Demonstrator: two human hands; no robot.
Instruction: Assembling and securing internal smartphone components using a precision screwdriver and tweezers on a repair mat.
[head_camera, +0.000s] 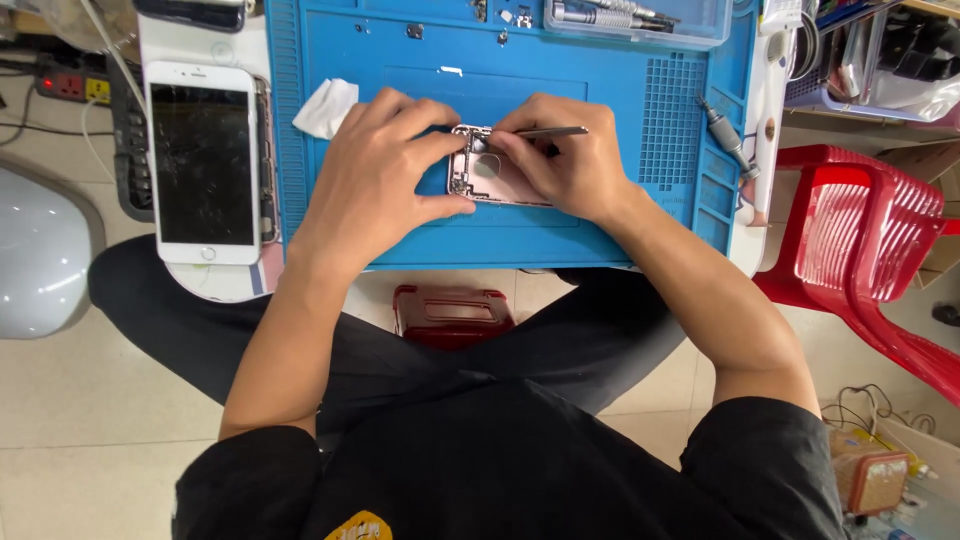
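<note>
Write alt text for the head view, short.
Seen from above, a person's left hand steadies an opened pink phone housing on a blue work mat while the right hand works metal tweezers at its top corner. A white phone lies to the left, a screwdriver to the right, and a red plastic chair beside the table.

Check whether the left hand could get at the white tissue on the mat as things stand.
Probably yes: the tissue lies uncovered beside the left hand on the mat, nothing between, though that hand now steadies the phone shell.
</note>
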